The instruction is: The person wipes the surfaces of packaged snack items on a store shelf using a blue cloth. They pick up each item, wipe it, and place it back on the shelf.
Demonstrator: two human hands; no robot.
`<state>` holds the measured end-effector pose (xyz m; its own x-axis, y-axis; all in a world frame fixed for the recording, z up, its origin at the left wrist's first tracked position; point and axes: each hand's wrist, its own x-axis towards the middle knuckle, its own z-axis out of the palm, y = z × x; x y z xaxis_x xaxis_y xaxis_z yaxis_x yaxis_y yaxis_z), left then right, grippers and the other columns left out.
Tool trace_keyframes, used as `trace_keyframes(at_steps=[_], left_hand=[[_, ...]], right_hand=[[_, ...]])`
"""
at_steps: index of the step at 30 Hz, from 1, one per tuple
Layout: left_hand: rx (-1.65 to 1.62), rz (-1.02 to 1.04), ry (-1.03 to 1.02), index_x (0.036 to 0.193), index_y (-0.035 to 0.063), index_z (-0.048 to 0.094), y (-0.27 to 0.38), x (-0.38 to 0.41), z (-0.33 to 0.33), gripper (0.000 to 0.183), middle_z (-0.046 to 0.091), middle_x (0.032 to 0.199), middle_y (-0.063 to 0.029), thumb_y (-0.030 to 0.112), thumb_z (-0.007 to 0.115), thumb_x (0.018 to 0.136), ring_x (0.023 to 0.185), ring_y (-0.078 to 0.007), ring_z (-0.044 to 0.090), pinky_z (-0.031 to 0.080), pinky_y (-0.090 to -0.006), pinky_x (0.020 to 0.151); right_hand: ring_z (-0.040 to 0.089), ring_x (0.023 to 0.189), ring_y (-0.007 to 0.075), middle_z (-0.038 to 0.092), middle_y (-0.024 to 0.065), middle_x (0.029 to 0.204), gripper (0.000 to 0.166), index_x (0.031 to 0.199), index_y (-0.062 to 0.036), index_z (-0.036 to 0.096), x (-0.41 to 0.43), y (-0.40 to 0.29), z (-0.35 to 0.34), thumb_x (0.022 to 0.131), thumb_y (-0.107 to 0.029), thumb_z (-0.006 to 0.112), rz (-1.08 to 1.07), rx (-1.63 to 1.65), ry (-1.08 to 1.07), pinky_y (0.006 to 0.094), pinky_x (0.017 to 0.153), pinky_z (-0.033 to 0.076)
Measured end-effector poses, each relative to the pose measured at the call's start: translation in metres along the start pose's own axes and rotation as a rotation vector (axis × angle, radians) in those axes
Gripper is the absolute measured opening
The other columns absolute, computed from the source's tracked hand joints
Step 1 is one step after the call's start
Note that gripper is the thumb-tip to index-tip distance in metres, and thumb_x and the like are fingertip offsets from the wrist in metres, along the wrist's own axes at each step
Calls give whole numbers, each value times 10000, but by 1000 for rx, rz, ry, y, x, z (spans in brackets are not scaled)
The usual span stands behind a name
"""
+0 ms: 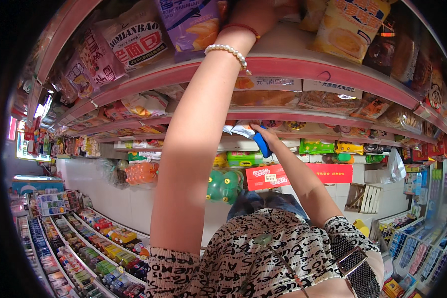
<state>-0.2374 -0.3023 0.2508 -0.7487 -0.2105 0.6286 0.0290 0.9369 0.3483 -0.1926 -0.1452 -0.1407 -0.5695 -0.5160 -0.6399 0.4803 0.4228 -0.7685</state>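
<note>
My left hand [259, 15] reaches deep into the upper shelf, between a purple bread bag [192, 26] and a yellow bread bag [352, 28]. It is dark and blurred, with its fingers hard to make out, so whether it holds anything is unclear. A pearl bracelet and a red cord circle that wrist. Lower down, my right hand [266, 134] grips a blue object [262, 144], perhaps a cloth or sponge. A whitish packet or cloth [242, 129] lies at its fingertips, by the edge of a lower shelf.
Red-edged shelves [305, 67] of packaged bread curve across in front. Below stand green bottles [225, 186], orange bottles [141, 173] and a red box [335, 173]. A slatted crate [370, 198] sits on the floor at right. Drink racks [108, 257] are at lower left, a wire basket [409, 238] at lower right.
</note>
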Motion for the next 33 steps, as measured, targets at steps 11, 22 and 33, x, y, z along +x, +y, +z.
trace_keyframes(at_steps=[11,22,33], left_hand=[[-29,-91,-94,1525,270,108,22,6,-4,844,264,1413,-380,442,620,876,1093,-531,522,495,-506,876],[-96,-48,-33,1523,217,146,10,4,-3,880,194,1435,-409,405,675,845,1210,-535,431,451,-488,963],[4,169,148,1455,263,344,-5,13,2,854,201,1467,-358,320,779,722,1373,-499,235,321,-488,1103]], right_hand=[[608,673,124,660,46,842,419,1010,-51,641,-16,18,-22,756,-343,801,48,215,-73,282,576,494],[611,810,86,690,23,909,273,1008,-32,694,-238,29,-98,783,-157,786,-381,-258,-55,271,757,495],[602,838,63,701,4,891,278,994,-37,705,-319,-161,-94,779,-190,792,-888,-252,-12,251,775,489]])
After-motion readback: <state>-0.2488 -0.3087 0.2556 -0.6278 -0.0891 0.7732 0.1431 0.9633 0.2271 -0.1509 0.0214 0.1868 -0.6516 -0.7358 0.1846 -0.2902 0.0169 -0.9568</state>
